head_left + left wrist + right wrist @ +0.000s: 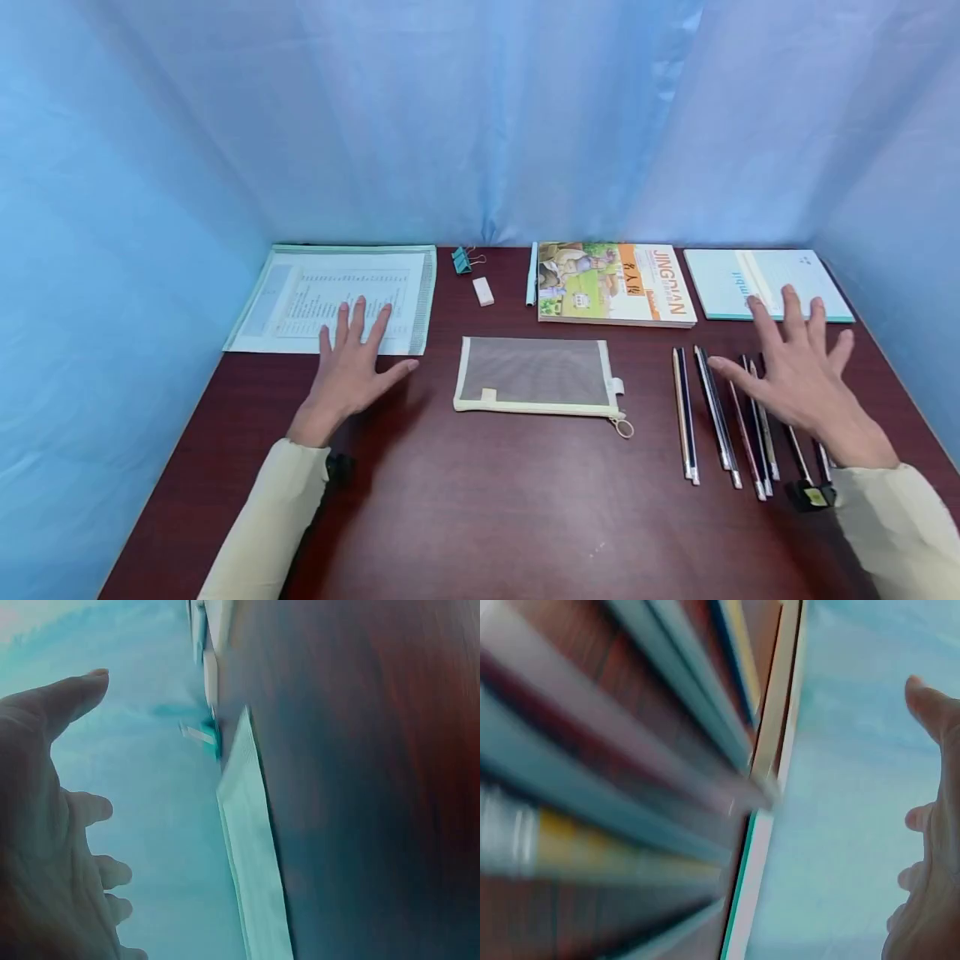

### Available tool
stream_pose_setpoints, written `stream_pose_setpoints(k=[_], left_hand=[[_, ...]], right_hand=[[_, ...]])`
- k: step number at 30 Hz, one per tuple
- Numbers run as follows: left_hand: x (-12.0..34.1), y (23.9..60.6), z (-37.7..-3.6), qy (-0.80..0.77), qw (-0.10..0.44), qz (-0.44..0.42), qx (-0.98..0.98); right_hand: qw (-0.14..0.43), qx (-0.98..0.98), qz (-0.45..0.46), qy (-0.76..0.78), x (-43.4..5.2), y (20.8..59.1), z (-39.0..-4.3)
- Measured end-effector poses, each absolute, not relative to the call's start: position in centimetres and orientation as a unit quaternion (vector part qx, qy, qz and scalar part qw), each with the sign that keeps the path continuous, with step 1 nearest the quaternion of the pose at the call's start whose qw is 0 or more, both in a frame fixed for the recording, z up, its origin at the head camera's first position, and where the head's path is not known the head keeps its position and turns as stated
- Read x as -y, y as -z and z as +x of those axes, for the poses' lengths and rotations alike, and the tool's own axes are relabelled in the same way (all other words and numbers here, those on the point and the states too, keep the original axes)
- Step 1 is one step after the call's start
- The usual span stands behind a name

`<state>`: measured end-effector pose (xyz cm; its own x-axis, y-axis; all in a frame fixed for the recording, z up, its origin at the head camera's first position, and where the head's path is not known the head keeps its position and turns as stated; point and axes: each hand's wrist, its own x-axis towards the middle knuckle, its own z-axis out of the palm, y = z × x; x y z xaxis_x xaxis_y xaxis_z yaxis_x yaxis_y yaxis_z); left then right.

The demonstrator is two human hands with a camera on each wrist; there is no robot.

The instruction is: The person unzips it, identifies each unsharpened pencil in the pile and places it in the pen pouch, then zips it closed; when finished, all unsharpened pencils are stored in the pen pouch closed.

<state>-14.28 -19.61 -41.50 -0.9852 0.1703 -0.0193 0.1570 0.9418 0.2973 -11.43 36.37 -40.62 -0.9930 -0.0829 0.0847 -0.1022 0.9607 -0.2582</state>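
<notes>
My left hand (pixel 351 373) hovers with fingers spread near the front edge of a pale green plastic file bag (pixel 258 308) with printed sheets in it. Nothing is in its grasp; the left wrist view shows the bag (pixel 251 847) beyond the fingers. With fingers splayed too, my right hand (pixel 806 379) is held over several pencils (pixel 716 408), partly hiding those at the right. In the right wrist view the pencils (pixel 592 701) pass blurred beside the empty hand. Between the hands lies a mesh zip pouch (pixel 536 371) with a cream border and a ring pull.
Along the back lie a teal binder clip (pixel 461 260), a white eraser (pixel 483 292), a light blue pen (pixel 532 275), an illustrated book (pixel 585 283) and a white notebook (pixel 712 279). Blue curtains (pixel 450 125) close off the dark red table (pixel 487 517) at the back and sides.
</notes>
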Motion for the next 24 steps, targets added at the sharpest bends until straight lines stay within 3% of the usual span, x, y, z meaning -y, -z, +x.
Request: stream_pose_setpoints(k=[10,24], left_hand=[[14.4,42.5,-12.4,-0.177,0.024,0.130,-0.975],[11.3,44.4,-11.2,-0.203,0.074,0.183,-0.959]], right_hand=[[0.053,0.979,0.101,-0.170,-29.1,41.7,-10.5],[-0.043,0.979,0.066,-0.186,-22.0,43.4,-8.2]])
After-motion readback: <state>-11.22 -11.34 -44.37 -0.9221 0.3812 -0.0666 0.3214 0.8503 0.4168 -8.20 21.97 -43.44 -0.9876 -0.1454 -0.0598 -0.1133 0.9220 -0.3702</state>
